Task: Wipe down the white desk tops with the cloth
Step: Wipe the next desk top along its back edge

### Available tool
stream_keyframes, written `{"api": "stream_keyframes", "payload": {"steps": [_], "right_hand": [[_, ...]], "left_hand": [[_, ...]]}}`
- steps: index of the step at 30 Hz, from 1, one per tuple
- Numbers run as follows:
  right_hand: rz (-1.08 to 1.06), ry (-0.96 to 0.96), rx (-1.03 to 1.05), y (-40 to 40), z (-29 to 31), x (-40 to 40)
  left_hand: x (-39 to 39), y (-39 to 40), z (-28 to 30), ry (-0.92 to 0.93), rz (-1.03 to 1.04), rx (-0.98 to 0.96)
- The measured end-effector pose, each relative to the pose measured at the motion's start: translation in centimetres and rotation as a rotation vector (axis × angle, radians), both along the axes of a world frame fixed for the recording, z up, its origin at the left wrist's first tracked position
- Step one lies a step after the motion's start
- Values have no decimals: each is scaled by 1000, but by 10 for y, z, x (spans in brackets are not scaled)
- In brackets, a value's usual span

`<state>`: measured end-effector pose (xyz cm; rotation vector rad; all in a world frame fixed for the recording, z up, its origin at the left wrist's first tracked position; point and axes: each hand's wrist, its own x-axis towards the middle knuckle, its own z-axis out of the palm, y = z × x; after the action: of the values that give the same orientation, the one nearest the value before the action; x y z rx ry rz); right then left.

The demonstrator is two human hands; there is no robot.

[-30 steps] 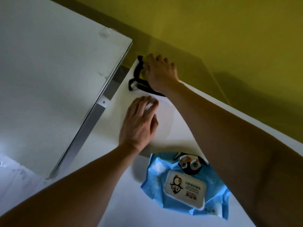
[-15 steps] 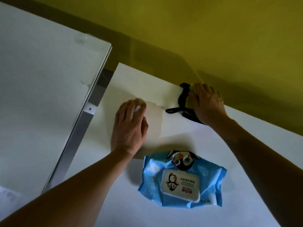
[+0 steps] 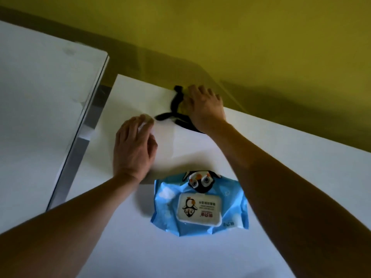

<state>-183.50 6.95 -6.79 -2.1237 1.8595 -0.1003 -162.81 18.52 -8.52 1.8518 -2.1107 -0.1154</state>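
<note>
Cloth [image 3: 162, 141]: white wipe, flat on the lower desk top [image 3: 281, 157] beside the taller desk [image 3: 40, 97].
Left hand [image 3: 133, 149]: fingers straight, pressing the wipe for wiping.
Right hand [image 3: 204, 109]: on a black-strapped object [image 3: 174, 105] at the rear edge; grip unclear, likely clearing it.
Wet-wipes pack [image 3: 200, 205]: nearby, lid closed.

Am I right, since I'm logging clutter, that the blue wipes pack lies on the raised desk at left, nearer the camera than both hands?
Not quite. The head view shows the blue wipes pack on the lower desk, not the raised one; it is nearer than both hands.
</note>
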Motion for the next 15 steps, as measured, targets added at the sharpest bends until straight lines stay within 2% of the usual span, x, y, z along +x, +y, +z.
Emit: {"api": "stream_keyframes", "payload": {"steps": [4, 6, 10, 15], "right_hand": [[-123, -11, -3, 47, 2, -118], [-160, -4, -23, 60, 4, -143], [-190, 41, -50, 51, 1, -124], [-63, 14, -23, 21, -1, -47]], "left_hand": [[-4, 2, 3, -38, 13, 30], [-3, 3, 3, -46, 7, 42], [-1, 1, -1, -72, -2, 56], [-6, 0, 7, -151, -22, 89]]}}
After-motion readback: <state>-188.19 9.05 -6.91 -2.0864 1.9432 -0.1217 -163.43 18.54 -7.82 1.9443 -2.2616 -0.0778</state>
